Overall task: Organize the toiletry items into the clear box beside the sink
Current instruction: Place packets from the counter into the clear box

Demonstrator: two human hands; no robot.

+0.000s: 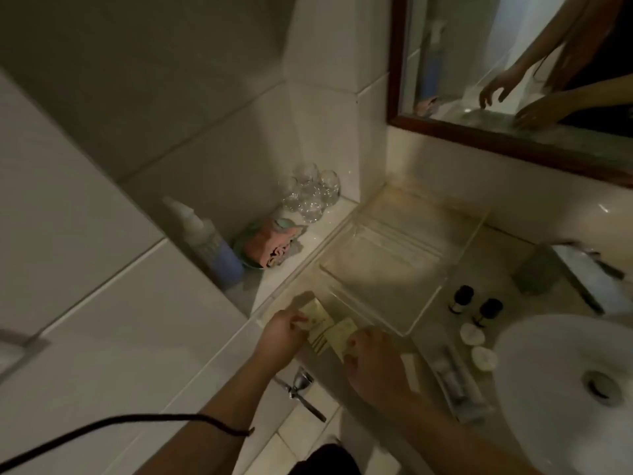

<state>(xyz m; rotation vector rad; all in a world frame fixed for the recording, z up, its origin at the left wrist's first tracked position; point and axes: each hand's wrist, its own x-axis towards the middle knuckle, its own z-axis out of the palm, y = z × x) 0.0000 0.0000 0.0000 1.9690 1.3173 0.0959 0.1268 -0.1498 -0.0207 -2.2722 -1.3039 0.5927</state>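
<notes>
Two pale packets [325, 329] are held by the left hand [279, 332] and right hand [371, 363], fingers closed on them, just beside the clear box [442, 289].

We saw pale yellow packets [322, 325] with thin darker stripes at lower centre, and a clear box [404, 255] tinted yellowish above them. Right of it stood two small bottles [460, 298] — black caps, light labels. At centre left, a pink-and-teal cloth [270, 246] and a white bottle [205, 241] with a blue base. The mirror frame [507, 138] — dark reddish brown.
</notes>
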